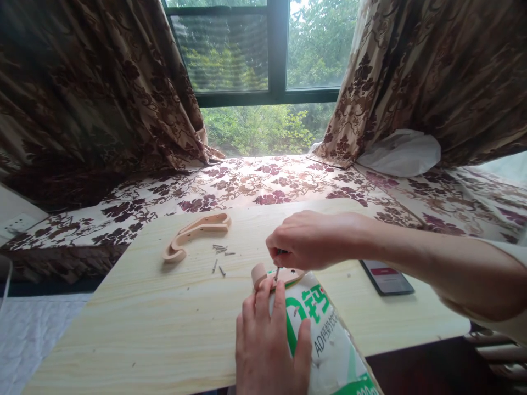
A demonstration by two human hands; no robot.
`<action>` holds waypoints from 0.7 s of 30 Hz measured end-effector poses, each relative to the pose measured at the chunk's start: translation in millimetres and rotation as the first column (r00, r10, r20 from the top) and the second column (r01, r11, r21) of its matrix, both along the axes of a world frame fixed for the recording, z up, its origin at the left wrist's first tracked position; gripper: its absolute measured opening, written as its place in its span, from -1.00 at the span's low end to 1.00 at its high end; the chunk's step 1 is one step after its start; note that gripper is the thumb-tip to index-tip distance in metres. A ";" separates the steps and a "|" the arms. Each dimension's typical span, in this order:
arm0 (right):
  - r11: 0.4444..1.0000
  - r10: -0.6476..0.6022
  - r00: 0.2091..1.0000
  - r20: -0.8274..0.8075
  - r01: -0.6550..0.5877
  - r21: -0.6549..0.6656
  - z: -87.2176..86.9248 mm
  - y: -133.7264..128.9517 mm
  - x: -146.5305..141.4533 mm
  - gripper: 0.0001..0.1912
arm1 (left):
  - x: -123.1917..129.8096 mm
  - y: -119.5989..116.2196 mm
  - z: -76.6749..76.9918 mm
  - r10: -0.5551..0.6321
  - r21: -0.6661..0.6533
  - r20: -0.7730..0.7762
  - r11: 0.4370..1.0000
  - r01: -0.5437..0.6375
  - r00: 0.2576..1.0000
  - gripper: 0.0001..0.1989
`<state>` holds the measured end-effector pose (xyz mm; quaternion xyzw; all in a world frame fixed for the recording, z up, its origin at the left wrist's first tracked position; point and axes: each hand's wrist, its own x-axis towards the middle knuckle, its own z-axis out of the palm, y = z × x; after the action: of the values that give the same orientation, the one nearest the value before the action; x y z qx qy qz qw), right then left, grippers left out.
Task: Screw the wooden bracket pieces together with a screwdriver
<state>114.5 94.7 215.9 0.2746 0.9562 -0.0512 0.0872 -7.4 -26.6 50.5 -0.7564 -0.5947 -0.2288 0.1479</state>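
My right hand point(302, 238) is closed around a screwdriver, mostly hidden in the fist. Its thin metal shaft point(277, 272) points down at a curved pale wooden piece point(258, 274). That piece lies on a white and green printed carton board point(343, 351) and has a dark hole near its right end. My left hand point(269, 340) lies palm down on the board, fingers stretched forward and thumb apart. Its fingertips press on the wooden piece, on both sides of the shaft's tip. Whether a screw sits under the tip is too small to tell.
A second curved wooden piece point(197, 230) lies on the light wooden table point(164, 318), left of my hands. Several loose screws point(220, 249) are scattered near it. A phone point(387, 278) lies under my right forearm. Beyond the table are a flowered window seat point(263, 184) and a white bag point(401, 152).
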 end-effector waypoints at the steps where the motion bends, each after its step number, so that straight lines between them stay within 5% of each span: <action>1: 1.000 -0.014 1.000 0.008 0.014 0.010 0.2 0.6 0.0 -0.78 | 0.3 0.0 0.5 0.003 0.000 -0.007 1.000 -0.003 1.000 -0.44; 5: 0.998 -0.047 0.998 0.047 0.045 0.046 9.0 0.0 -0.1 -0.80 | 2.3 -0.7 2.8 0.011 -0.005 -0.022 1.000 -0.012 1.000 -0.45; 10: 0.996 0.053 0.999 0.011 -0.054 0.066 18.1 -4.1 -0.4 -0.80 | 2.9 -2.3 3.5 0.014 -0.007 -0.004 1.000 -0.014 1.000 -0.45; 15: 0.992 0.113 0.993 0.019 -0.114 0.054 7.3 -0.9 -6.9 -0.77 | 1.7 -0.6 3.5 -0.003 -0.010 0.022 1.000 0.003 1.000 -0.45; 21: 0.990 0.002 1.000 0.023 -0.005 0.139 -1.4 3.3 -15.5 -0.72 | 2.3 0.7 3.5 -0.015 -0.001 0.040 1.000 0.015 0.999 -0.46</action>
<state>99.0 98.0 214.5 0.2789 0.9569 0.0186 0.0789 -5.1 -25.9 53.9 -0.7561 -0.5921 -0.2446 0.1339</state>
